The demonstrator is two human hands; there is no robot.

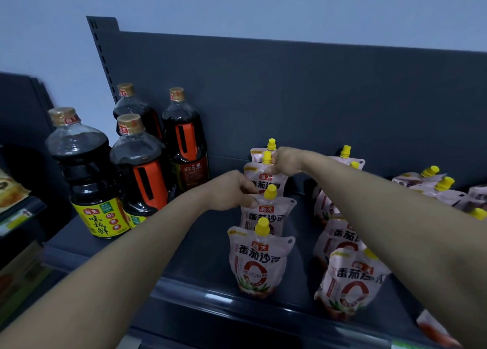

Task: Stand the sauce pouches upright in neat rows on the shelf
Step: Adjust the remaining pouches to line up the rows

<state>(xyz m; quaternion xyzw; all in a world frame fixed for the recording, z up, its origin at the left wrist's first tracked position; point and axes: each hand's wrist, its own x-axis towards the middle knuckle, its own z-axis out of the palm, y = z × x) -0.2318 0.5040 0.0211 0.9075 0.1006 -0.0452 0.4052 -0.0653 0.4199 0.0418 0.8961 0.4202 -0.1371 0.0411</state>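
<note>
- the dark shelf (200,248) carries two rows of sauce pouches standing upright, running from its front edge toward the back panel (290,90).
- left row: four pouches with yellow caps. the front pouch (259,264) stands near the front edge, the second pouch (266,214) just behind it, then the third pouch (263,180), then the rear pouch (259,152) close to the back panel.
- the left hand (226,190) rests against the left side of the second pouch; its fingers (249,189) are curled lightly, thumb on the pouch's upper left edge. whether they actually grip it cannot be told.
- the right hand (286,160) is closed around the top of the third pouch, just beside its yellow cap (266,157), pinching the upper edge.
- right row: the near right pouch (350,280) stands by the front edge, with more upright ones behind it, partly hidden by the right forearm.
- toward the shelf's right end several loose pouches (432,182) lie flat or tilted, well apart from the rows.
- at the shelf's left end stand four dark soy sauce bottles (89,180), apart from the pouches.
</note>
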